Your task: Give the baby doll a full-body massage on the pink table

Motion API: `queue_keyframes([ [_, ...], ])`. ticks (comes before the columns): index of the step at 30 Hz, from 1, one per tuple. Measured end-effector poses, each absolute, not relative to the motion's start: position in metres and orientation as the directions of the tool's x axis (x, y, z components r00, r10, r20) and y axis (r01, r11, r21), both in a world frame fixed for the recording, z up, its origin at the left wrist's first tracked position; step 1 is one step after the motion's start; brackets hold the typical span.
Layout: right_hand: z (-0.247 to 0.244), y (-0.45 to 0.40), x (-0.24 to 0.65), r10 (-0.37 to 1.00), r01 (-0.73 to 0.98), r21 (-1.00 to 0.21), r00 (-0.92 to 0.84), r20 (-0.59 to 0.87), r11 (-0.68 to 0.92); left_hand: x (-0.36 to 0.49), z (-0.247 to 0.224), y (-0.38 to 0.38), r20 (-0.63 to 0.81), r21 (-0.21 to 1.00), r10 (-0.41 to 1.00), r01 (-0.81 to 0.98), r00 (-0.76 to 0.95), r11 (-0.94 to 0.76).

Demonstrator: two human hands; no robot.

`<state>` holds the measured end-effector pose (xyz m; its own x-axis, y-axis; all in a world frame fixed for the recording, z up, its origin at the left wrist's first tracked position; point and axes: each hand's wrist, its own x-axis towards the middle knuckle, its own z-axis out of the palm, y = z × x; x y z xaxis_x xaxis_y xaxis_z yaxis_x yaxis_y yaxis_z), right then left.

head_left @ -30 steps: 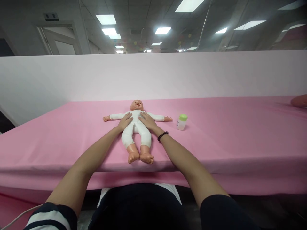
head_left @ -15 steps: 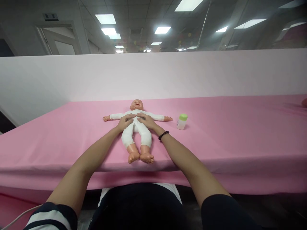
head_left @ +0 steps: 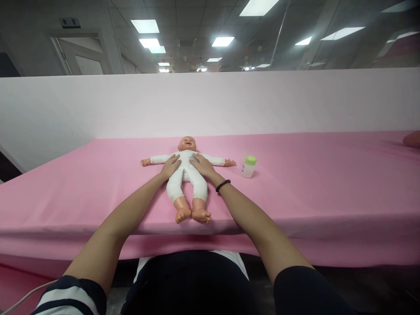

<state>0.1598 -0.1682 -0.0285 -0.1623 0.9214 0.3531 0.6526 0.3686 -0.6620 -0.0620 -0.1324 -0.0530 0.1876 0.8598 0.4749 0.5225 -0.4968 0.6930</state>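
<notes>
A baby doll in a white cloth body lies on its back, its head toward the wall and its bare feet toward me. Its arms stretch out to both sides. My left hand rests open along the left edge of the doll's torso, fingers extended. On the opposite side of the torso, my right hand lies flat with its fingers slightly spread. Neither hand grips anything. To the right of the doll's outstretched arm stands a small clear bottle with a green cap.
A pink sheet covers the long table, whose front edge is close to my body. Behind it rises a low white wall with glass above. At the far right edge, part of a skin-toned object shows.
My hands have slid apart, from fingertips nearly meeting at the middle of the doll's chest to its two sides. At the far right, the skin-toned object reaches further into view.
</notes>
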Motion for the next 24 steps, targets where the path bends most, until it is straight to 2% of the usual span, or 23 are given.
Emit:
queue_keyframes([
  [3, -0.028, -0.17, 0.161, 0.899, 0.666, -0.644, -0.095, 0.427, 0.376, -0.061, -0.051, -0.139, 0.52, 0.69, 0.846, 0.524, 0.12, -0.499],
  [6, -0.027, -0.172, 0.161, 0.873, 0.654, -0.636, -0.077, 0.482, 0.409, -0.059, -0.048, -0.146, 0.567, 0.671, 0.811, 0.492, 0.143, -0.556],
  [11, -0.026, -0.176, 0.157, 0.827, 0.559, -0.632, -0.202, 0.524, 0.537, -0.059, -0.043, -0.151, 0.578, 0.642, 0.766, 0.424, 0.281, -0.639],
  [17, -0.032, -0.17, 0.158, 0.821, 0.505, -0.647, -0.349, 0.451, 0.57, -0.062, -0.044, -0.145, 0.522, 0.618, 0.74, 0.41, 0.424, -0.67],
  [24, -0.035, -0.162, 0.16, 0.875, 0.582, -0.654, -0.345, 0.34, 0.484, -0.064, -0.046, -0.134, 0.478, 0.593, 0.75, 0.462, 0.457, -0.66],
])
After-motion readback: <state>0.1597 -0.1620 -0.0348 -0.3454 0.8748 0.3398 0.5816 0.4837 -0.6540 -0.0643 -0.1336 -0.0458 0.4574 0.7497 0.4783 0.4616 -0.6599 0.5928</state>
